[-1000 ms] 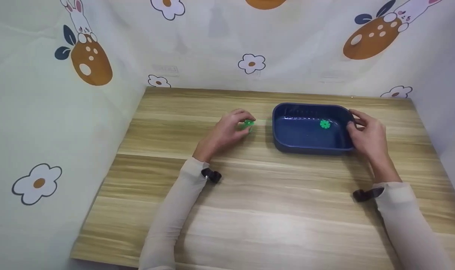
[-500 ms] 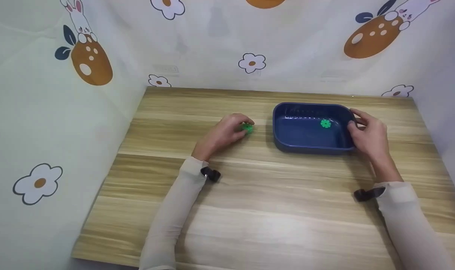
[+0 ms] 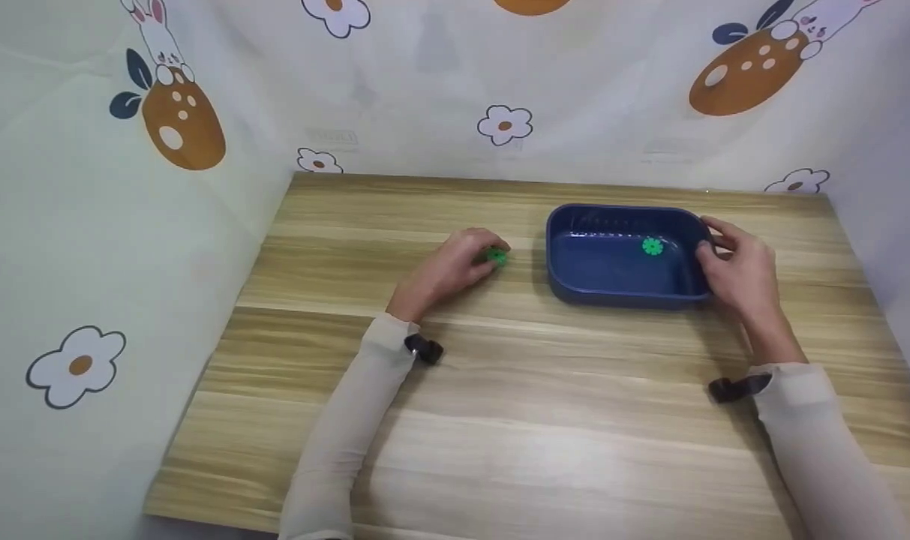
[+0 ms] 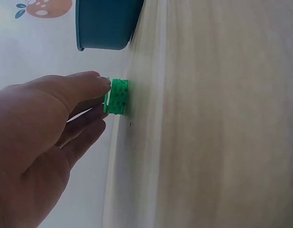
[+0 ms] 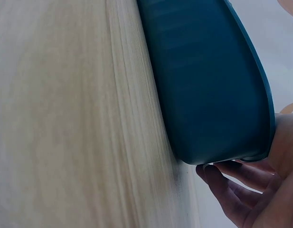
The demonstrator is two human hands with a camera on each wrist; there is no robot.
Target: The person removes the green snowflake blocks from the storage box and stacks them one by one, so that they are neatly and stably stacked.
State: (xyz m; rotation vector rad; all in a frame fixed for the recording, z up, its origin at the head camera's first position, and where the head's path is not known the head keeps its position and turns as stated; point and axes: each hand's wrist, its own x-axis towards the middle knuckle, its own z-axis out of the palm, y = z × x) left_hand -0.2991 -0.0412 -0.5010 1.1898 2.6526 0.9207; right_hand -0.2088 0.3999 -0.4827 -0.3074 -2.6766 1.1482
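Note:
My left hand (image 3: 455,262) pinches a thin green notched plastic disc (image 4: 106,97) between thumb and fingers. Right beside that disc, a short stack of similar green discs (image 4: 119,97) stands on the wooden table; whether the two touch is hard to tell. From above, the fingers partly cover this green cluster (image 3: 497,257). To the right is a dark blue rectangular basin (image 3: 627,298). One green flower-shaped disc (image 3: 652,247) lies on its floor. My right hand (image 3: 743,274) grips the basin's right end, thumb at the rim and fingers along the outside wall.
The wood-grain table (image 3: 500,420) reaches back to a pale cloth wall (image 3: 417,90) printed with rabbits and flowers. Black wrist straps with small cameras sit on both sleeves (image 3: 349,420).
My left hand has come down slightly toward the table, so the green pieces at its fingertips sit lower. The right hand and the basin hold their place.

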